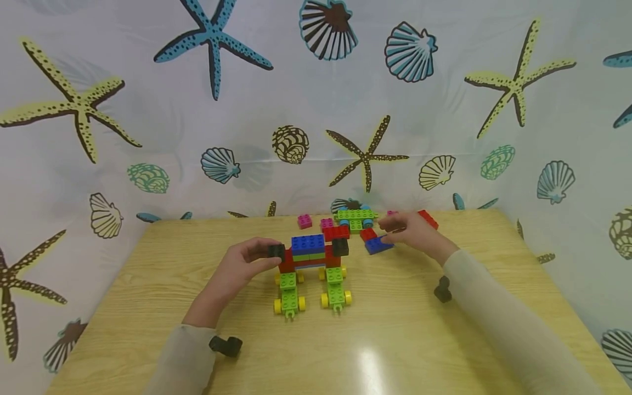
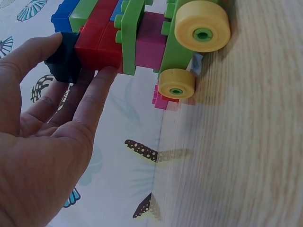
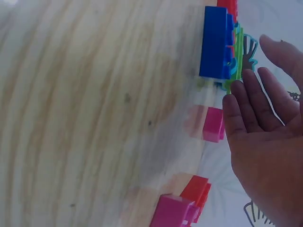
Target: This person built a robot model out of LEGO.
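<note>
Standing near the middle of the glossy wood-grained table (image 1: 395, 329), a toy assembly of stacked, multicoloured plastic bricks (image 1: 309, 263) is being held by the left hand (image 1: 249, 262), its thumb and fingers grasping the black, block-shaped plastic brick (image 1: 276, 252) at the left end. An end brick is apparently being fitted or steadied; for the next move, a firm grip there and a light right-hand pinch are probably being called for. Beside the rectangular blue plastic brick (image 1: 378, 245), the right hand (image 1: 412, 230) is being held with fingers extended and nothing grasped; whether the brick is being touched cannot be told. Smooth, squared sides and round studs are being shown by the bricks, while the assembly is being supported by lime-green plastic bases (image 1: 336, 294) with round yellow wheels (image 2: 202, 14). Behind, shell-and-starfish patterns are being displayed on white cloth (image 1: 444, 109).
</note>
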Demonstrator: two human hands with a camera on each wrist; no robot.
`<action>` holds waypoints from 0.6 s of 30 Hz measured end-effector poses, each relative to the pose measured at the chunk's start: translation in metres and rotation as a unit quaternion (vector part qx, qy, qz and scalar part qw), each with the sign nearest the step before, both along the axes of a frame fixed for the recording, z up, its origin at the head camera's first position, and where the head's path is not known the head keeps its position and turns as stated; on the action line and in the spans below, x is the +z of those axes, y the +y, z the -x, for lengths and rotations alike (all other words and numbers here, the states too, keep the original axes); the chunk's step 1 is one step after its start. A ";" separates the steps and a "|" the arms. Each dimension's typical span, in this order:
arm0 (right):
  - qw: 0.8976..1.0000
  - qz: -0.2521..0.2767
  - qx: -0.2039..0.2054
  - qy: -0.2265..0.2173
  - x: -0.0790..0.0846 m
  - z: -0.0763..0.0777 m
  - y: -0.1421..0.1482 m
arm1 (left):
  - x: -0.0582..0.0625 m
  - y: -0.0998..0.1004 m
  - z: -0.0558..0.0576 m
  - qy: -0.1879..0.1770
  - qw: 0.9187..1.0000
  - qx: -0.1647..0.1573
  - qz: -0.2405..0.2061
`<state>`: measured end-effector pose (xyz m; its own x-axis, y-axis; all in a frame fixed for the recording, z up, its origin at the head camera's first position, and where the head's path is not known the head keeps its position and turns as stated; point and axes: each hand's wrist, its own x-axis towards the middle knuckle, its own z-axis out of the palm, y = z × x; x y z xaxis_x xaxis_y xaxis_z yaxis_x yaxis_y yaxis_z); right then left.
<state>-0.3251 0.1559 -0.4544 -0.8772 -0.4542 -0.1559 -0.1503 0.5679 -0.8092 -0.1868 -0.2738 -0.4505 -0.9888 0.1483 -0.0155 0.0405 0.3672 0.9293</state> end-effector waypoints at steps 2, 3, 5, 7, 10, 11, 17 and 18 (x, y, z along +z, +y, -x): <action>1.000 -0.013 0.006 -0.006 -0.003 0.001 0.002 | 0.000 0.000 0.000 -0.001 1.000 0.001 0.000; 1.000 -0.020 0.009 -0.009 -0.004 0.001 0.003 | 0.000 0.000 0.000 -0.001 1.000 0.001 0.000; 0.999 -0.035 0.011 -0.011 -0.007 0.001 0.004 | 0.000 0.000 0.001 0.000 1.000 0.001 0.000; 0.999 -0.047 0.012 -0.008 -0.009 0.001 0.004 | 0.000 0.000 0.001 0.002 1.000 0.001 0.000; 0.998 -0.066 0.008 -0.002 -0.011 0.000 0.003 | -0.001 0.000 0.001 0.005 1.000 0.001 0.000; 0.997 -0.073 0.007 0.000 -0.012 0.000 0.003 | -0.001 0.000 0.001 0.004 1.000 0.001 0.000; 0.994 -0.109 0.007 0.006 -0.014 -0.003 0.003 | -0.001 0.000 0.001 0.002 1.000 -0.002 0.001; 0.994 -0.111 0.007 0.006 -0.015 -0.003 0.003 | -0.001 0.001 0.000 0.001 1.000 -0.002 0.001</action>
